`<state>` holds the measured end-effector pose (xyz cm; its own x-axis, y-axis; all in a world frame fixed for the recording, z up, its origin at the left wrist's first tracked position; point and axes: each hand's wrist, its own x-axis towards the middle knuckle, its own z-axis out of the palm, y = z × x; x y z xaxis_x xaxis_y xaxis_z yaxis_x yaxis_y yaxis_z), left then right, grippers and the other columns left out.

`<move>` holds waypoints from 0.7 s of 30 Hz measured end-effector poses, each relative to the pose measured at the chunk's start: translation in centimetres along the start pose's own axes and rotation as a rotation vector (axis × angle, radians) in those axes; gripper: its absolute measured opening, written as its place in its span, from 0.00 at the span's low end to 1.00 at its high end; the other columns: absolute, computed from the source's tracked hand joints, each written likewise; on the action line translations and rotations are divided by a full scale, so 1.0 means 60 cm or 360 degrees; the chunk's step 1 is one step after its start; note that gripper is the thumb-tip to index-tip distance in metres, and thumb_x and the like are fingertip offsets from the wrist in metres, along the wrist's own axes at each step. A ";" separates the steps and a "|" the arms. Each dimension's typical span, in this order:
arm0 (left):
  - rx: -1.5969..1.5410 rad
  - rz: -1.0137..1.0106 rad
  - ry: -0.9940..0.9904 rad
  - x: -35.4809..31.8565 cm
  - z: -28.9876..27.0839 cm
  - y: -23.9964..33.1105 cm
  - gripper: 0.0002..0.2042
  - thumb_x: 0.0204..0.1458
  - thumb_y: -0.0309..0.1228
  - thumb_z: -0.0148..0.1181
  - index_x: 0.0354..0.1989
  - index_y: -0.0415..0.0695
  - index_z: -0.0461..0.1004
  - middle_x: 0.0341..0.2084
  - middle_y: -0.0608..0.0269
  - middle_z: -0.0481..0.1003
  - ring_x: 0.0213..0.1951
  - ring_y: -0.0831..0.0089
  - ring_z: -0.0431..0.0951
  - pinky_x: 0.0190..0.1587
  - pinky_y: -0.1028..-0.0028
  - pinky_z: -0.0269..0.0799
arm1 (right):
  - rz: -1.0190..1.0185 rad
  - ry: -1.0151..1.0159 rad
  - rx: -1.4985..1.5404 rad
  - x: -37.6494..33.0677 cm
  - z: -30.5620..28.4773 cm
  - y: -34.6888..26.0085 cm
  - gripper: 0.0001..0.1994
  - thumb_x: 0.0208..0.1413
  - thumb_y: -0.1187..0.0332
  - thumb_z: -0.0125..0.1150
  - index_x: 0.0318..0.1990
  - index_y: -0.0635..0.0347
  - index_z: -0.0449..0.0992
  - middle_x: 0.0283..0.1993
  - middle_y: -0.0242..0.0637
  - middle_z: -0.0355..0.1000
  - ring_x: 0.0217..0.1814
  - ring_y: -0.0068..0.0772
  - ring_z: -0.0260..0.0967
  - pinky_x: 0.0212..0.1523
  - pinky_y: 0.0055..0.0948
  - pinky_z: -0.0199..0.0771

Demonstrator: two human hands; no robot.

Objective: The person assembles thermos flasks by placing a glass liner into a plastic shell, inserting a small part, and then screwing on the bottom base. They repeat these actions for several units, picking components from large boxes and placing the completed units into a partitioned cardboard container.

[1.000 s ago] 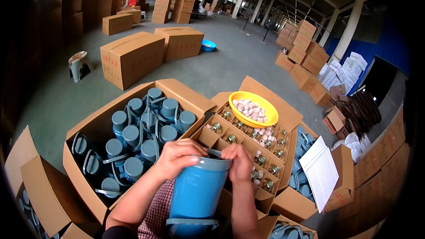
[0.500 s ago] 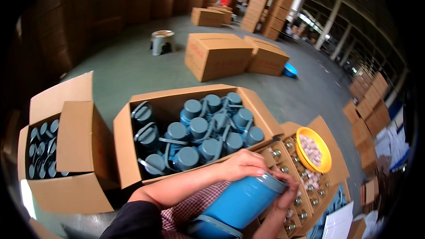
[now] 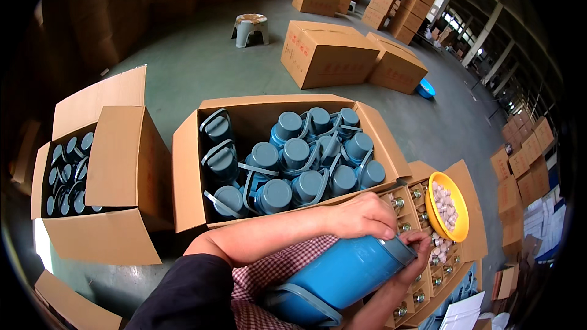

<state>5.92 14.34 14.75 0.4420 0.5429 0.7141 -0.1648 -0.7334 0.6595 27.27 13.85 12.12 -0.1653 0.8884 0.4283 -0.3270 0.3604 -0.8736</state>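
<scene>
A blue thermos flask [image 3: 342, 275] lies tilted across my lap. Its grey carrying handle is at the lower left, and its grey-rimmed end points up to the right. My left hand [image 3: 365, 215] is closed over the upper side of that rim, thumb and fingertips pressing on it. Around the far edge of the same end curl the fingers of my right hand [image 3: 417, 255]; its palm is partly hidden behind the flask. Just beyond my hands stands an open carton [image 3: 189, 165] of upright blue flasks [image 3: 295, 153] with grey lids and handles.
Right of my hands, a divided carton [image 3: 474, 217] holds glass pieces; a yellow bowl [image 3: 465, 208] of small pale pieces rests on it. Another open carton of flasks [image 3: 116, 165] stands left. Closed cartons [image 3: 330, 55] and a grey stool [image 3: 249, 29] are farther off.
My view has shifted, so the cartons and stool appear higher and farther right. Both hands remain on the flask's rim, the left one's fingers now drawn closer together.
</scene>
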 end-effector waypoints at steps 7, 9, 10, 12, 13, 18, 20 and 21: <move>0.1785 -0.0708 -0.0088 0.059 0.169 -0.003 0.18 0.47 0.44 0.58 0.40 0.43 0.72 0.35 0.55 0.73 0.40 0.58 0.74 0.38 0.59 0.69 | 0.0287 -0.0122 0.0931 -0.051 -0.024 0.094 0.19 0.63 0.56 0.44 0.26 0.63 0.66 0.24 0.37 0.64 0.30 0.32 0.62 0.37 0.29 0.63; 0.1307 -0.0124 -0.0088 0.047 0.085 0.040 0.11 0.46 0.40 0.58 0.26 0.44 0.73 0.20 0.61 0.68 0.28 0.63 0.74 0.30 0.67 0.71 | 0.0238 -0.0163 0.0680 -0.007 -0.029 0.063 0.18 0.63 0.57 0.46 0.26 0.63 0.67 0.24 0.37 0.65 0.30 0.33 0.63 0.36 0.29 0.63; 0.1029 0.0007 -0.0117 0.037 0.042 0.041 0.13 0.49 0.41 0.57 0.25 0.42 0.75 0.20 0.60 0.72 0.26 0.63 0.76 0.28 0.68 0.72 | 0.0208 -0.0184 0.0488 0.012 -0.023 0.041 0.18 0.62 0.58 0.46 0.26 0.64 0.68 0.25 0.37 0.66 0.30 0.33 0.63 0.36 0.29 0.63; -0.0155 0.0030 0.0087 -0.011 -0.008 -0.018 0.15 0.53 0.39 0.55 0.32 0.37 0.79 0.32 0.50 0.79 0.34 0.61 0.80 0.37 0.68 0.74 | 0.0219 -0.0095 -0.0043 0.019 0.021 -0.015 0.18 0.62 0.59 0.47 0.26 0.64 0.68 0.24 0.38 0.66 0.30 0.34 0.64 0.36 0.29 0.64; -0.0218 -0.0015 0.0092 -0.015 -0.018 -0.016 0.15 0.52 0.37 0.55 0.30 0.36 0.79 0.34 0.48 0.79 0.35 0.60 0.80 0.41 0.68 0.74 | 0.0230 0.0011 -0.0287 0.015 0.036 -0.025 0.18 0.62 0.59 0.48 0.25 0.64 0.68 0.24 0.39 0.67 0.30 0.34 0.64 0.36 0.28 0.64; 0.0789 -0.0357 -0.0474 0.071 0.011 0.061 0.15 0.51 0.40 0.56 0.31 0.39 0.77 0.23 0.53 0.76 0.29 0.60 0.78 0.32 0.66 0.73 | 0.0095 -0.0161 0.0483 0.023 -0.038 0.034 0.17 0.59 0.56 0.50 0.31 0.63 0.69 0.26 0.39 0.67 0.33 0.35 0.64 0.38 0.32 0.64; 0.1289 -0.0240 -0.0236 0.068 0.079 0.079 0.11 0.49 0.40 0.58 0.27 0.44 0.73 0.19 0.59 0.72 0.23 0.59 0.75 0.25 0.65 0.70 | 0.0118 0.0035 0.0737 0.018 -0.014 0.082 0.16 0.59 0.54 0.49 0.29 0.59 0.68 0.26 0.37 0.65 0.35 0.34 0.61 0.38 0.37 0.63; 0.1449 -0.0140 -0.0203 0.071 0.096 0.069 0.11 0.48 0.40 0.59 0.25 0.45 0.72 0.19 0.60 0.72 0.21 0.59 0.74 0.24 0.65 0.70 | 0.0089 -0.0106 0.0981 0.028 -0.015 0.088 0.16 0.59 0.55 0.48 0.29 0.58 0.68 0.25 0.37 0.64 0.36 0.34 0.60 0.38 0.37 0.62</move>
<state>12.17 11.25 19.16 0.5225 0.6026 0.6032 0.6073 -0.7596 0.2328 26.08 17.51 8.04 -0.2489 0.8743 0.4167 -0.7900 0.0657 -0.6096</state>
